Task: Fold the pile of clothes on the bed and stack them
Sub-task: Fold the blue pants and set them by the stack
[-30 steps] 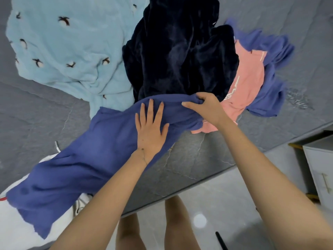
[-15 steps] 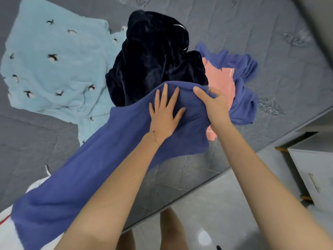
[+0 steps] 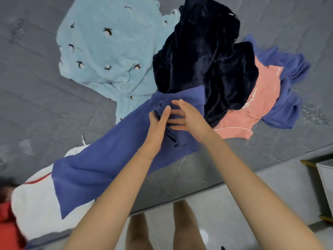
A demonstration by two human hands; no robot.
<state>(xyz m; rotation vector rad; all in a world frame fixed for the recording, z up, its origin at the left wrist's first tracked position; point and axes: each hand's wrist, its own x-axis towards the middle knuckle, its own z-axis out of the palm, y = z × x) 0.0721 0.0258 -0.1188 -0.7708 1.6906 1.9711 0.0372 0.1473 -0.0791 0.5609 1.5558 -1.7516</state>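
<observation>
Grey quilted bedding fills most of the head view, with pale floor below its near edge and a white cabinet at the right. Both bare forearms reach up from the bottom, and the hands meet, touching, over the far end of a long blue garment. The left hand is tilted on edge, its fingers dug into cloth that bunches around them. The right hand comes in from the right, thumb above and fingers below a gathered fold, pinching it. From the hands the blue garment runs down and left across the bed, its lower end lying over a white garment. Its far end touches a dark navy fleece heaped just beyond the hands. A light blue bird-print garment lies spread at upper left, and a pink top lies on a second blue piece to the right.
</observation>
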